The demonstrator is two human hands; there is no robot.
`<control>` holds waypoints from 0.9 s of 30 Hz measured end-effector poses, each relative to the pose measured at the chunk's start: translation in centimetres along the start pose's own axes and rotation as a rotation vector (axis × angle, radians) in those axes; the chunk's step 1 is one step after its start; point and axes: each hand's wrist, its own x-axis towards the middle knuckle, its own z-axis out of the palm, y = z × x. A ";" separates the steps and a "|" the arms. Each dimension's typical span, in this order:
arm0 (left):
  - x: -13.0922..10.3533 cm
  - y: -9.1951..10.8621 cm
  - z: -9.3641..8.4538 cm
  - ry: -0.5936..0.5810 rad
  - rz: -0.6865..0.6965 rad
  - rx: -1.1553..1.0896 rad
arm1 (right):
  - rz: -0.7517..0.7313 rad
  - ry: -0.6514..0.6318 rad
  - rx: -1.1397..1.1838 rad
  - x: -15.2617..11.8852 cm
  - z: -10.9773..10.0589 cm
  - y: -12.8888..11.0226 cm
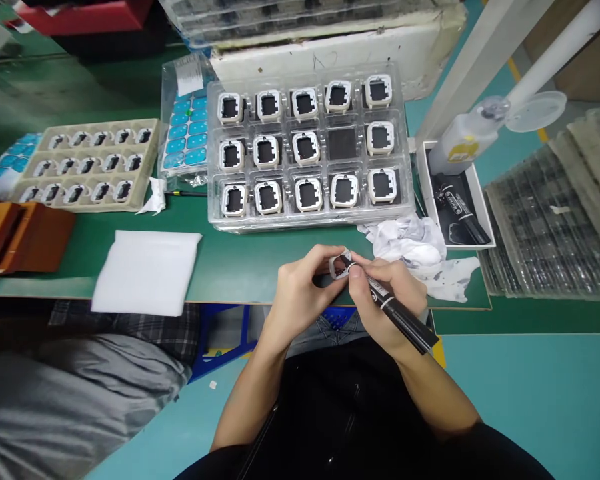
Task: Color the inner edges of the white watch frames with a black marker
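Near the front edge of the green table, my left hand [300, 293] pinches a small white frame [338, 266] between thumb and fingers. My right hand [390, 293] grips a black marker [403, 320], its tip end at the frame and its back end pointing down to the right. My fingers hide part of the frame. Beyond my hands lies a clear plastic tray [285, 223] holding several similar white frames in three rows; one pocket of the middle row, second from the right, has no frame in it.
A crumpled white cloth [405, 240] lies right of my hands, beside a white box [486, 230] with a bottle [460, 143] and another marker. Left are a foam sheet [145, 273], a beige tray [153, 150] and a seated person's grey sleeve [80, 393]. Trays are stacked at right.
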 end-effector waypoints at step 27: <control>0.4 0.1 -0.1 -0.004 -0.087 -0.133 | 0.037 0.032 0.103 -0.1 0.2 0.1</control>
